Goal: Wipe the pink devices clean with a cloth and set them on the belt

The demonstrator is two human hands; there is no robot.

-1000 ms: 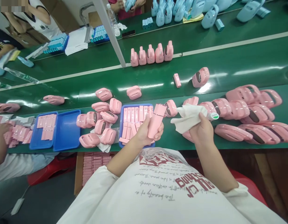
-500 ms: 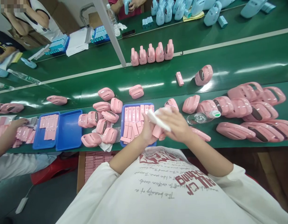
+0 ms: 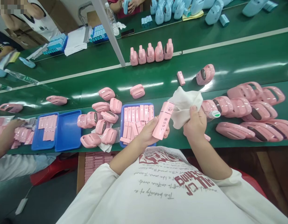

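In the head view my left hand is closed round the lower part of a pink rectangular block with small round marks down its face and a shiny band near the top. My right hand pinches a white cloth, which hangs spread out just right of the block. Behind my left hand lies a blue tray filled with similar pink blocks. The cloth and right hand hide part of the bench and some pink pieces behind them.
Pink handled housings crowd the bench at right, beside a bottle with a white cap. More housings lie left of the tray. Two further blue trays and another person's hand are farther left. A metal post rises behind.
My right hand has drawn the cloth off the block and moved right, and the cloth has opened out. In my left hand the block now shows its marked face.
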